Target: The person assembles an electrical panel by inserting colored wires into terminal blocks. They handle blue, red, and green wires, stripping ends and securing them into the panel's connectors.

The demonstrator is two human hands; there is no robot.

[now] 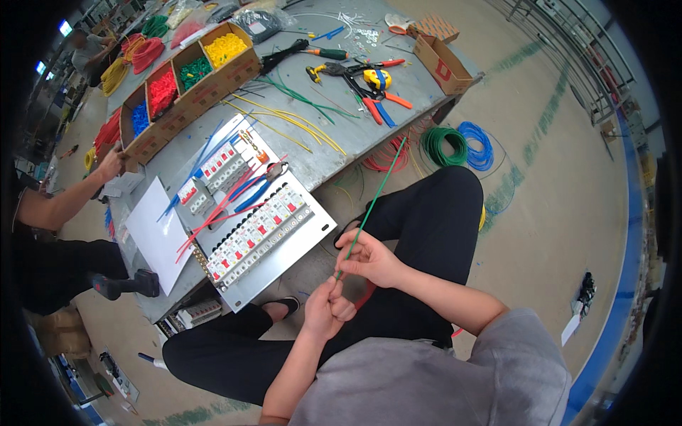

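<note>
Above my lap, a straight length of green wire (378, 193) slants up and away from my two hands. My left hand (328, 310) is closed, its thumb and finger pinching the wire's near end. Just beyond it my right hand (375, 261) has its fingers curled round the same wire. Something red, partly hidden, shows below my right hand. On the table ahead lies a white mounting plate (312, 219) with a row of circuit breakers (259, 231) and a second, smaller breaker group (222, 169). Loose red wires (226, 207) and blue-handled pliers (259, 190) rest on it.
A divided cardboard box (190, 110) holds blue, red, green and yellow small parts. Cutters and other hand tools (362, 82) lie on the table, near yellow wires (291, 122). Green (444, 147) and blue wire coils (474, 145) sit on the floor. Another person's hand (110, 163) touches the box.
</note>
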